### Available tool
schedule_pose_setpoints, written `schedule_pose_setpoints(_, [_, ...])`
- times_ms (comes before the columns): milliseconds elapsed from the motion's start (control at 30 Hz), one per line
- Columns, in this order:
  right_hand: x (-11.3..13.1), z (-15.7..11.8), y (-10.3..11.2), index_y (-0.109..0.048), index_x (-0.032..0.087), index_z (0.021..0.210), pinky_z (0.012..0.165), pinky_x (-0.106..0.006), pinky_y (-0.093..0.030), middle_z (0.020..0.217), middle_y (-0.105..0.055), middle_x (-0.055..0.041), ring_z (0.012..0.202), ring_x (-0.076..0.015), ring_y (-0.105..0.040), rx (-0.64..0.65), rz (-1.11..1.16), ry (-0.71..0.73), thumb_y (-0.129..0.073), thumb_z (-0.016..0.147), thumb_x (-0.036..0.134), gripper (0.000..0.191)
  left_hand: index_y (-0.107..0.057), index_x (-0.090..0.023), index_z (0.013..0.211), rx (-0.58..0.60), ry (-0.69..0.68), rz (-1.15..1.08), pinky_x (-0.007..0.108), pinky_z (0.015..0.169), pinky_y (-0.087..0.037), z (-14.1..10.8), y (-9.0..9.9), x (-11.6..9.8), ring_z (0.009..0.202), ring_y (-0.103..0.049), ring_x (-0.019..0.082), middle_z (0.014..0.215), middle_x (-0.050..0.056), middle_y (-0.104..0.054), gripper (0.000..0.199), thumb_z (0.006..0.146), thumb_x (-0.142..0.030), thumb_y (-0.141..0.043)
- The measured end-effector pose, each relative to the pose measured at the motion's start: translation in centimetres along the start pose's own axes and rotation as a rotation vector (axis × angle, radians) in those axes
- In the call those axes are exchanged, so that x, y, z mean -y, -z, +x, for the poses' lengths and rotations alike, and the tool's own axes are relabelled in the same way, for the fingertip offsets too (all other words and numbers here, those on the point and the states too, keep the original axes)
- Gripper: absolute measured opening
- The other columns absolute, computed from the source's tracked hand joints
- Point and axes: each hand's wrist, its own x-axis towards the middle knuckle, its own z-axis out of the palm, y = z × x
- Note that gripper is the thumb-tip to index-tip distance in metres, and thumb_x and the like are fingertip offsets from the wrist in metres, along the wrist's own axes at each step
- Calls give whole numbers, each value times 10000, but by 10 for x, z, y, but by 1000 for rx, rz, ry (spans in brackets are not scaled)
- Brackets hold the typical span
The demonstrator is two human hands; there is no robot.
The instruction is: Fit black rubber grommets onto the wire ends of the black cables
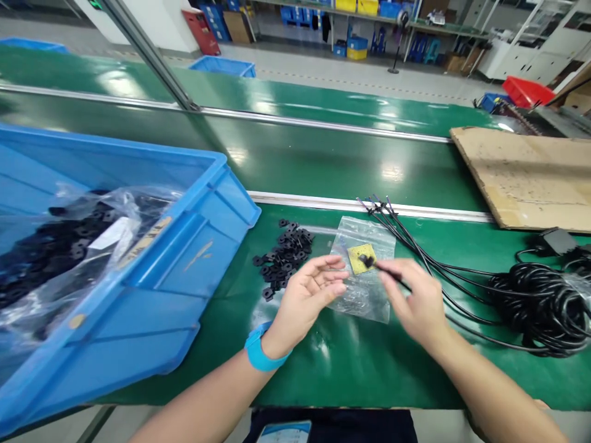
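Note:
My right hand (418, 301) is closed around a black cable (391, 271), gripping it near its end. A small dark piece (367, 261) is at the cable's tip, blurred, over a yellow sponge-like square (359, 251). That square lies on a clear plastic zip bag (369, 307) on the green table. My left hand (307, 295), with a blue band at the wrist, is held palm inward beside the bag. Its fingers are curved and apart from the thumb, with nothing seen between them. Just behind it lies a pile of small black plastic parts (289, 249).
A big blue bin (217, 227) at left holds bagged black parts. Several black cables (436, 267) run from a coiled bundle (540, 301) at right, their bared ends near the white rail (318, 202). A cardboard sheet (530, 178) lies at the back right.

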Motion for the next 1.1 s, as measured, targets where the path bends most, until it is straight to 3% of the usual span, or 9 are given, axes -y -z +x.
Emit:
schedule_pose_setpoints(133, [-64,49,-8,-702,201,1142,920,-364,-567,1075,-738,-79,991,-209,-689,-209,-195,-53,-568,992,284,218,-693,-186,1138,-72,27,53,268,846,-582,3,2,1,900,-701,152,1043,61,-720,462,748,-345,-881])
schedule_pose_setpoints(333, [-147,59,-19,-709,121,1167,964,-533,-523,1131,-721,-185,1055,-342,-663,-25,-440,-312,-583,927,274,311,-692,-185,1131,-64,34,107,291,846,-559,4,5,4,881,-651,161,1012,66,-697,483,731,-382,-876])
schedule_pose_setpoints(433, [-140,34,-1,-609,83,1362,1074,-587,-447,1367,-614,-226,1257,-396,-568,29,-511,-325,-670,898,345,536,-682,-202,1154,-46,55,138,285,849,-553,5,5,5,906,-646,168,1028,61,-694,511,732,-420,-869])
schedule_pose_setpoints(567, [-92,-12,55,-496,166,1484,1160,-518,-392,1471,-544,-162,1367,-314,-496,58,-526,-237,-649,943,433,623,-673,-221,1190,-2,105,199,296,862,-556,4,6,6,976,-661,205,1069,68,-698,573,727,-503,-858])
schedule_pose_setpoints(700, [-55,-84,125,-603,249,1367,1140,-471,-414,1349,-634,-99,1273,-258,-567,-331,-537,-319,-650,946,453,470,-652,-230,1265,101,219,216,350,925,-562,-2,0,8,1123,-668,279,1197,106,-701,698,718,-628,-822])
schedule_pose_setpoints(800, [-61,-148,156,-659,200,1248,1060,-472,-474,1200,-677,-106,1101,-244,-640,-861,-397,-560,-681,894,508,469,-634,-228,1315,221,383,108,395,1077,-511,-8,-24,9,1284,-609,310,1342,127,-668,717,755,-652,-781])
schedule_pose_setpoints(867, [-77,-180,159,-643,159,1234,1034,-472,-490,1160,-669,-123,1062,-239,-643,-1068,-263,-662,-691,860,540,536,-603,-189,1357,269,507,11,403,1145,-464,-8,-52,12,1346,-570,314,1405,165,-631,709,807,-611,-757])
schedule_pose_setpoints(1000, [-110,-205,141,-584,131,1258,1052,-481,-479,1198,-636,-155,1110,-247,-623,-1156,-202,-720,-662,848,558,597,-428,-74,1501,67,657,-66,385,1187,-406,18,-120,24,1425,-495,316,1521,274,-489,856,867,-575,-710])
schedule_pose_setpoints(1100, [-119,-202,129,-549,142,1271,1061,-450,-483,1266,-607,-168,1151,-239,-615,-1195,-199,-714,-630,873,558,581,-337,-53,1539,-25,637,-40,379,1186,-390,50,-161,40,1469,-433,314,1584,290,-389,929,883,-625,-662])
